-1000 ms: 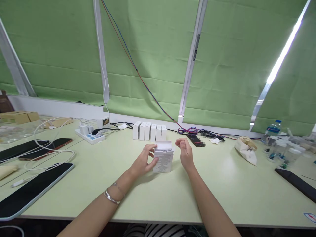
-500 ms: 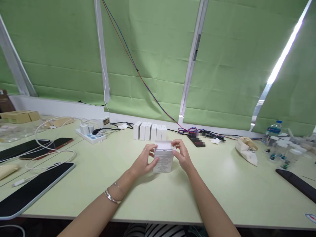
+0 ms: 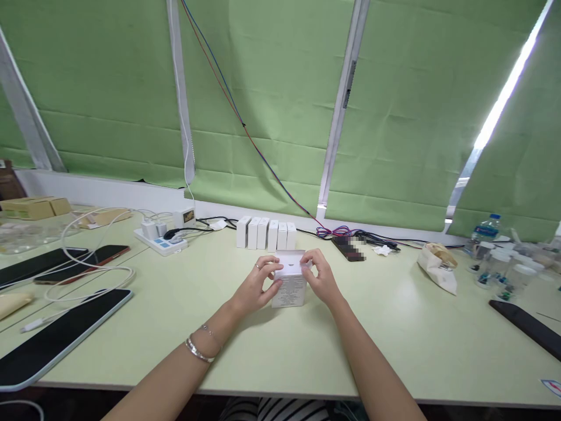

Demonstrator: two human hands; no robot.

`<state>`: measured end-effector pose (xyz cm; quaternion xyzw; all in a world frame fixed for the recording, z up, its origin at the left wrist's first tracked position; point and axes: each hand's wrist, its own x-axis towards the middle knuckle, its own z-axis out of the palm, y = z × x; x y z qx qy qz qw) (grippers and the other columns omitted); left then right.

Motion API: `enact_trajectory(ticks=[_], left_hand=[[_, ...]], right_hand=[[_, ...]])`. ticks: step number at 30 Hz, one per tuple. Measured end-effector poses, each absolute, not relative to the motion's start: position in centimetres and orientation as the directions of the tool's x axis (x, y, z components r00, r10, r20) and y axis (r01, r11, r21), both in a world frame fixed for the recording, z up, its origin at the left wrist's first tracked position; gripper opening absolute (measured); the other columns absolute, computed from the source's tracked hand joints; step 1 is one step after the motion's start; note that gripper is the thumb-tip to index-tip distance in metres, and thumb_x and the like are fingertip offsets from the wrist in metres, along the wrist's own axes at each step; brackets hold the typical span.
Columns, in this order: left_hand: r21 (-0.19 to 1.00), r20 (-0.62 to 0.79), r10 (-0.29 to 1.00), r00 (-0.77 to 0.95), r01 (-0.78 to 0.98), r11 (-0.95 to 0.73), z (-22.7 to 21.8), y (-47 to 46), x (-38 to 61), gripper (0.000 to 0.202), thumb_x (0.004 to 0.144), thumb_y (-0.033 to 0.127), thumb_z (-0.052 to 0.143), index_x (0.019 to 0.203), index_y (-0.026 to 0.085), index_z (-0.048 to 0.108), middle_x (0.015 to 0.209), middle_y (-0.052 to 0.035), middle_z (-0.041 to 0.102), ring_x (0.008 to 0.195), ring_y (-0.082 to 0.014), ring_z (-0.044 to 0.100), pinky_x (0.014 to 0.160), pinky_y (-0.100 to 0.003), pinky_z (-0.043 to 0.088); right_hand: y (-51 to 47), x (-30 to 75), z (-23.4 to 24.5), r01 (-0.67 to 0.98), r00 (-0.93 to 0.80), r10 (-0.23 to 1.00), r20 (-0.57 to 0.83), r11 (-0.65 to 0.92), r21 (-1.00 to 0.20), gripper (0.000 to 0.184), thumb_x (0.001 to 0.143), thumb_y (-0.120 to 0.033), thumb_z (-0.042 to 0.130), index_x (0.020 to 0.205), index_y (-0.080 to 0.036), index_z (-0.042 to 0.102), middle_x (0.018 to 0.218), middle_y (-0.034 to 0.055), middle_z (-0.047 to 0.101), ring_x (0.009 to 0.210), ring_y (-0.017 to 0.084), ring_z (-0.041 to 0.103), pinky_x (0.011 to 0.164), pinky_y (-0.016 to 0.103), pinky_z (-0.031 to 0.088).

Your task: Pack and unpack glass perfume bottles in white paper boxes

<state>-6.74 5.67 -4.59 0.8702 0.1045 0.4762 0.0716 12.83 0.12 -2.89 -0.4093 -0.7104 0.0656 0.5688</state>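
Box [image 3: 289, 294]: white; stands upright on the tabletop [image 3: 272, 351] between the two hands, presumably so that its top faces the fingers.
Top: a pale panel with a small dark notch near its middle; a flap [image 3: 290, 254] stands raised along the far edge.
Printed face: turned toward the wearer; lines of fine grey text, too small to read.
Left hand [image 3: 255, 285]: grip closed on the box's left side, thumb against the printed face, fingers at the upper edge, probably to steady it.
Right hand [image 3: 323, 282]: thumb and fingers at the upper right corner; whether this grip pinches the card or merely rests there, one cannot tell.
Row: six white boxes [image 3: 262, 235] behind the box, upright side by side, probably to save room.
Surroundings: phone [image 3: 347, 249] lying flat beyond the right hand; power strip [image 3: 166, 247], plugs inserted, left of the row.
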Motion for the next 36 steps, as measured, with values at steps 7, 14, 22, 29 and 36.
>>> enact_trajectory(ticks=[7, 14, 22, 29, 36], left_hand=[[0.212, 0.798, 0.265, 0.541, 0.159, -0.964, -4.2, 5.1, -6.8, 0.011, 0.086, 0.016, 0.046, 0.096, 0.02, 0.05, 0.11, -0.008, 0.04, 0.08, -0.0115, 0.056, 0.07, -0.028, 0.053], [0.218, 0.802, 0.269, 0.532, 0.158, -0.963, -4.2, 5.3, -6.8, 0.011, 0.086, 0.015, 0.046, 0.095, 0.02, 0.05, 0.111, -0.0075, 0.04, 0.078, -0.0106, 0.056, 0.069, -0.028, 0.053], [0.251, 0.798, 0.31, 0.517, 0.182, -0.951, -4.1, 5.3, -6.9, 0.009, 0.085, 0.019, 0.046, 0.091, 0.019, 0.053, 0.111, -0.0084, 0.042, 0.078, -0.0119, 0.057, 0.069, -0.03, 0.053], [0.301, 0.814, 0.31, 0.492, 0.101, -0.948, -4.6, 5.7, -6.8, 0.033, 0.085, 0.018, 0.048, 0.114, 0.026, 0.036, 0.117, -0.0095, 0.039, 0.093, -0.0162, 0.052, 0.069, -0.031, 0.054], [0.36, 0.825, 0.358, 0.437, 0.082, -0.929, -5.0, 6.0, -6.5, 0.034, 0.082, 0.019, 0.052, 0.108, 0.025, 0.031, 0.106, -0.0058, 0.036, 0.091, -0.0145, 0.049, 0.067, -0.029, 0.055]], right_hand=[[-0.2, 12.9, -2.6, 0.525, -0.083, 0.675, 0.733, 0.655, -0.543, 0.012, 0.08, -0.021, 0.047, 0.074, -0.019, 0.058, 0.09, 0.0048, 0.043, 0.091, 0.02, 0.047, 0.083, 0.037, 0.04], [0.3, 13.3, -3.3, 0.409, 0.01, 0.706, 0.709, 0.644, -0.647, 0.03, 0.075, -0.025, 0.057, 0.099, -0.024, 0.039, 0.096, 0.0033, 0.043, 0.081, 0.016, 0.049, 0.068, 0.031, 0.046], [0.4, 13.7, -3.1, 0.374, -0.071, 0.746, 0.662, 0.635, -0.675, 0.014, 0.077, -0.033, 0.059, 0.078, -0.021, 0.052, 0.089, 0.0025, 0.043, 0.082, 0.015, 0.051, 0.07, 0.029, 0.049], [0.1, 13.4, -2.9, 0.401, -0.085, 0.756, 0.649, 0.622, -0.673, 0.007, 0.078, -0.027, 0.055, 0.078, -0.02, 0.055, 0.09, 0.0043, 0.045, 0.09, 0.018, 0.049, 0.074, 0.031, 0.048], [0.1, 13.4, -2.9, 0.42, -0.094, 0.761, 0.641, 0.614, -0.668, 0.011, 0.08, -0.03, 0.054, 0.076, -0.02, 0.053, 0.086, 0.0027, 0.05, 0.08, 0.015, 0.052, 0.072, 0.03, 0.047]])
